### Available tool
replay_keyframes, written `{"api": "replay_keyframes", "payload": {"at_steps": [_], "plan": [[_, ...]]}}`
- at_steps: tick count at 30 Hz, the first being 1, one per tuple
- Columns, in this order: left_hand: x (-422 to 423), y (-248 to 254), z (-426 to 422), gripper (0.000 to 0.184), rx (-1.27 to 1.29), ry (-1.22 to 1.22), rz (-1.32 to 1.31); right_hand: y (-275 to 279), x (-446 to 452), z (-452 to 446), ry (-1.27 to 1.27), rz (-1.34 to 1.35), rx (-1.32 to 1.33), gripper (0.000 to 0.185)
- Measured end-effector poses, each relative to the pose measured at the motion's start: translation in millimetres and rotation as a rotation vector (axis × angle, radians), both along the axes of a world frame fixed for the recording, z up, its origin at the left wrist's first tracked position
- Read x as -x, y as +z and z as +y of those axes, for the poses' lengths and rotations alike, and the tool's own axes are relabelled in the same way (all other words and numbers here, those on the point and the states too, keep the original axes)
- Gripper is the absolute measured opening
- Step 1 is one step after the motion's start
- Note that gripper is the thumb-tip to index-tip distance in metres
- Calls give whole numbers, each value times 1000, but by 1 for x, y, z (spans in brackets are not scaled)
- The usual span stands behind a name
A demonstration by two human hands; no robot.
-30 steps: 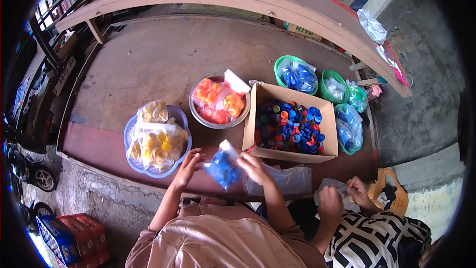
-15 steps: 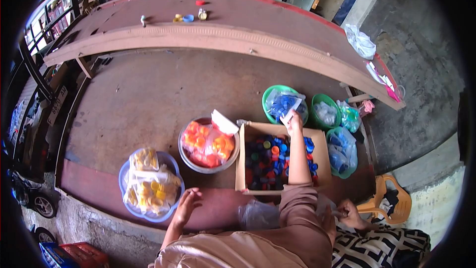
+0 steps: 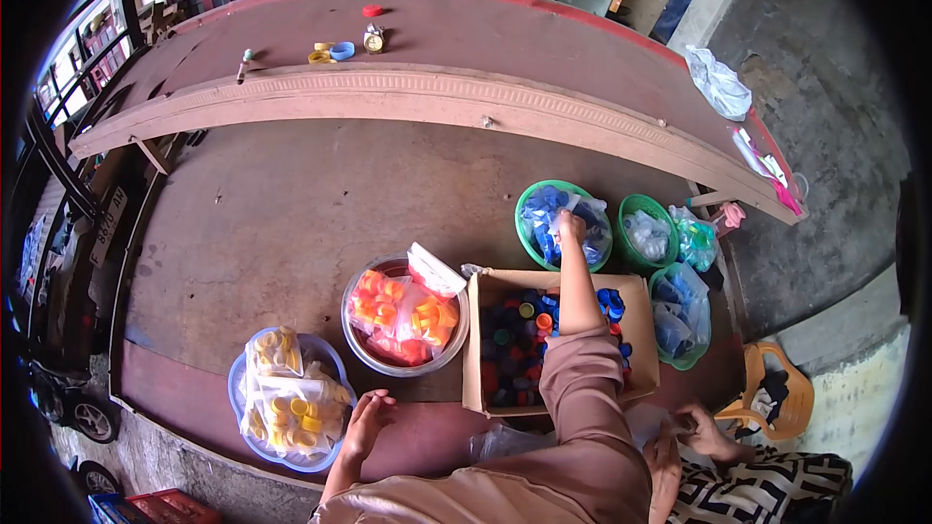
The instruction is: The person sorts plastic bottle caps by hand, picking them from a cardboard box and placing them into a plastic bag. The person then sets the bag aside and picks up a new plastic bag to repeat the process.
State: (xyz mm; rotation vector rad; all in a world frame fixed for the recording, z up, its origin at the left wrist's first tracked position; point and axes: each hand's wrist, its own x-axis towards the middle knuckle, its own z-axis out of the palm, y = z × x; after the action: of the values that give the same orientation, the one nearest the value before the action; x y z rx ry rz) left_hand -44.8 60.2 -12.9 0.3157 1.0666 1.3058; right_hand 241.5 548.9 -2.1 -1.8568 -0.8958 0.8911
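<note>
My right hand [image 3: 571, 227] reaches over the carton and pinches a plastic bag of blue caps [image 3: 547, 218] at the green basket [image 3: 525, 243]. Near the front edge, my left hand [image 3: 367, 419] is held with its fingers apart and nothing in it, just right of the blue basin [image 3: 325, 347] with bagged yellow caps [image 3: 299, 417]. The metal bowl [image 3: 388, 369] holds bagged orange and red caps [image 3: 429, 318]. Loose caps, mostly blue and red, fill the cardboard box [image 3: 473, 349] under my right forearm.
A co-worker's hands [image 3: 707, 435] hold clear plastic at the lower right. Green baskets [image 3: 649, 206] with bagged caps stand beyond the box. A wooden rail [image 3: 417, 97] crosses the back. An orange chair [image 3: 798, 393] stands at the right.
My right hand has carried the bag of blue caps from in front of me across the box to the green basket. My left hand has let go of nothing visible and stays near the basin.
</note>
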Motion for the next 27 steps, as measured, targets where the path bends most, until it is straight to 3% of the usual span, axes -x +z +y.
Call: {"api": "replay_keyframes", "payload": {"at_steps": [4,8,10,11,13,17,18,23,25,27], "plan": [[1,2,3,25,-12,-6,3,-7,-1,-6,-7,-233,6,38],[3,2,0,25,-38,-14,-2,44,6,-45,51,-55,121,42],[4,4,-3,24,-56,-11,-21,-13,-21,-10,18,-208,-73,36],[4,5,-5,24,-62,-11,-30,-3,-15,-26,0,-283,-166,34],[5,4,-9,24,-81,-15,-26,39,-5,-82,21,-65,-262,47],[4,9,-17,24,-124,-40,-23,75,9,-202,64,-99,-816,33],[2,13,-20,24,-127,-48,-17,77,12,-237,34,-146,-840,28],[-2,22,-41,25,-119,-146,20,51,-2,-403,60,-495,-831,10],[-5,20,-53,25,-103,-203,18,27,-16,-454,113,-478,-591,11],[-8,12,-63,24,-113,-263,15,4,-33,-486,237,-684,-549,17]]}}
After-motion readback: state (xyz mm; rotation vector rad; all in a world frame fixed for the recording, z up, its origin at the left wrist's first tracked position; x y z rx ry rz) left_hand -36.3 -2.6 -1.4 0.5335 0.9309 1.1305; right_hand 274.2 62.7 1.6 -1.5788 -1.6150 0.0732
